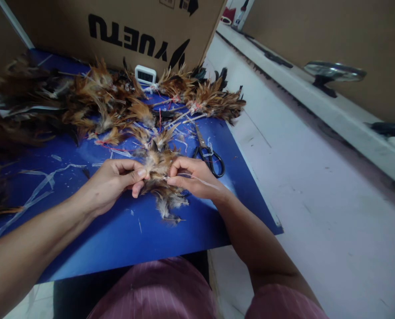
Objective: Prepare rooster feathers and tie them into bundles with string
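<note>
A small bunch of brown and whitish feathers (158,163) is between my two hands, just above the blue tabletop. My left hand (120,178) pinches the bunch from the left side, thumb against the fingers. On the right, my right hand (191,176) is closed in a pinch on a thin whitish string (200,180), which trails back across its palm side. The string's other end is lost among the feathers. Close behind my right hand lies a pair of scissors (210,155) with black handles, blades pointing away from me.
Feather heaps (107,95) cover the table's back left, with tied bundles (213,101) at the back right. A small white digital display (145,75) stands before a large cardboard box (117,33). Plastic strips (39,190) lie on the blue tabletop (117,239) at left.
</note>
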Demonstrator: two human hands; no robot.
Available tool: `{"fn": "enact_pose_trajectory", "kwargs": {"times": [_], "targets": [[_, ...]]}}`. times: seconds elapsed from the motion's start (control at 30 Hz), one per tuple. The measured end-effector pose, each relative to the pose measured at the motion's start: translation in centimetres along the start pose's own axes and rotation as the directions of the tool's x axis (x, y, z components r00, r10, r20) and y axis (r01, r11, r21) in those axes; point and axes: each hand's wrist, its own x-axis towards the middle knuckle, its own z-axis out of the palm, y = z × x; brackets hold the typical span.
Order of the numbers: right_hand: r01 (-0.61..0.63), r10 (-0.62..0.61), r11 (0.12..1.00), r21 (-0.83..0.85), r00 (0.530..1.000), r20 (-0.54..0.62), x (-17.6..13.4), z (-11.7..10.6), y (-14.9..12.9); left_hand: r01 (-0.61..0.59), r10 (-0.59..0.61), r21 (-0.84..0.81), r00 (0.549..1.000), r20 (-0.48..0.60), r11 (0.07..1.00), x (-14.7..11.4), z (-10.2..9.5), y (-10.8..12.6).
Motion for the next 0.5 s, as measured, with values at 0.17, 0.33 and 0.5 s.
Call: {"fn": "enact_pose_trajectory", "kwargs": {"times": [0.17, 0.33, 0.5], "targets": [[-0.104, 0.1, 0.985, 0.136, 0.994, 0.036, 0.1, -0.1, 0.2, -0.022, 0.022, 0.004, 1.0, -0.002, 1.0, -0.1, 0.2, 0.1], [-0.151, 0.143, 0.975, 0.16, 0.988, 0.061, 0.2, -0.5, 1.0, -0.027, 0.027, -0.008, 0.999, -0.035, 1.0, 0.0, 0.1, 0.2], [0.02, -0.012, 0.998, 0.054, 0.987, -0.159, 0.1, -0.6, 1.3, -0.028, 0.025, -0.034, 0.998, -0.064, 0.999, 0.0, -0.1, 0.1]]}}
